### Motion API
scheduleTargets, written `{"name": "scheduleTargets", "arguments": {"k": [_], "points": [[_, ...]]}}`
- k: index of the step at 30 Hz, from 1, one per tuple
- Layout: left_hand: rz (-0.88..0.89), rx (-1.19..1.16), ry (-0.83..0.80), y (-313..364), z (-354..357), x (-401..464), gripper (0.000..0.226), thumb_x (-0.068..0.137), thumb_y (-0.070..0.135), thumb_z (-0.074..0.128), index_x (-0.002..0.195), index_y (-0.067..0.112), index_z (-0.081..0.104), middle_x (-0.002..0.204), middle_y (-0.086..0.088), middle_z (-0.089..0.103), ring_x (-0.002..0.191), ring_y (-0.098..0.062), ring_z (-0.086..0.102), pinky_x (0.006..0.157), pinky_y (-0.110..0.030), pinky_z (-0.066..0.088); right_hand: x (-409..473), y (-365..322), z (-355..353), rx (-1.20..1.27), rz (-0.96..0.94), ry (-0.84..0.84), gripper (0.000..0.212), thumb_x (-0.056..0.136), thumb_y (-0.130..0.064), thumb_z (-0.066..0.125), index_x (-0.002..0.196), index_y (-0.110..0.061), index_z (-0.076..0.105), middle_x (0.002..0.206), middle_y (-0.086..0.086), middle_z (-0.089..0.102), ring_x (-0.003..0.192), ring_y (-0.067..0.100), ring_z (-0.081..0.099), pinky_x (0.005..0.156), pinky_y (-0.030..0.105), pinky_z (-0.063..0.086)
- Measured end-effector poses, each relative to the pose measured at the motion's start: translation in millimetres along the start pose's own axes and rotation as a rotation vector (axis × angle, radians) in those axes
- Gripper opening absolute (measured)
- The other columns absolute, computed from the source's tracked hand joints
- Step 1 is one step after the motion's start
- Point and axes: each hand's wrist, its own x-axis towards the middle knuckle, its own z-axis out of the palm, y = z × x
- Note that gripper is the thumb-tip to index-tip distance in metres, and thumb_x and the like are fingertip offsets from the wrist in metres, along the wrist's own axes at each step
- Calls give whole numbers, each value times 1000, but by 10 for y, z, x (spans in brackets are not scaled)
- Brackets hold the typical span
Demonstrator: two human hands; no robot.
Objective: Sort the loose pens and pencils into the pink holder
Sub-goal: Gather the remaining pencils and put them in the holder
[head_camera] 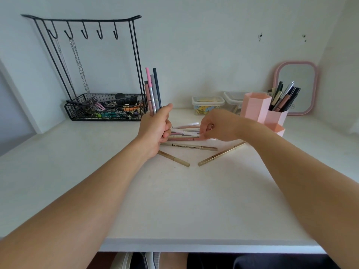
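Observation:
My left hand [155,127] grips an upright bundle of several pens [152,90], pink, grey and dark, at the middle of the white desk [136,200]. My right hand [215,125] reaches down onto a pile of loose pens [186,133] and pinches a pale one at its right end. Three gold pencils [219,153] lie nearer me in front of the pile. The pink holder [258,107], made of hexagonal tubes, stands at the right, just beyond my right wrist. Its rear tube holds several dark pens [284,98].
A black wire rack [104,107] with hooks, chains and a basket of small items stands at the back left. Two clear lidded boxes [207,104] sit at the back centre. A pink-framed mirror [297,86] leans on the wall behind the holder.

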Motion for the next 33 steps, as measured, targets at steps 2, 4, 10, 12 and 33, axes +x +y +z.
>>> {"name": "scheduleTargets", "arguments": {"k": [2, 4, 10, 12, 33], "points": [[2, 10, -11, 1, 6, 0, 39, 92, 41, 67, 68, 22, 43, 48, 6, 39, 42, -13, 34, 35, -19, 22, -12, 39, -79, 56, 30, 49, 9, 89, -19, 68, 84, -14, 74, 70, -8, 64, 61, 6, 55, 55, 12, 41], [5, 18, -49, 1, 17, -16, 33, 92, 40, 69, 74, 22, 48, 50, 6, 43, 44, -11, 39, 35, -19, 23, -21, 42, -124, 268, 55, 88, 12, 91, -16, 66, 84, -6, 71, 68, 3, 66, 56, 11, 57, 55, 16, 45], [26, 15, -187, -14, 80, -83, 33, 86, 50, 73, 81, 26, 51, 58, 5, 30, 50, -9, 30, 39, -19, 20, -40, -200, -56, 929, -16, 192, 18, 92, -9, 67, 96, 9, 67, 73, 13, 65, 63, 16, 62, 58, 22, 54], [31, -14, -196, -1, 86, -102, 38, 77, 58, 75, 76, 26, 54, 57, 5, 28, 50, -10, 27, 38, -19, 19, -36, -286, 15, 991, -40, 200, 23, 91, -8, 68, 99, 13, 66, 74, 14, 65, 63, 17, 63, 59, 22, 54], [126, -3, 2, 1, 70, -61, 9, 98, 28, 64, 97, 20, 60, 61, 3, 63, 54, -13, 65, 42, -21, 42, -4, -358, 108, 990, 49, 370, 22, 76, 0, 80, 94, -5, 68, 81, 12, 71, 64, 16, 65, 57, 23, 54]]}}
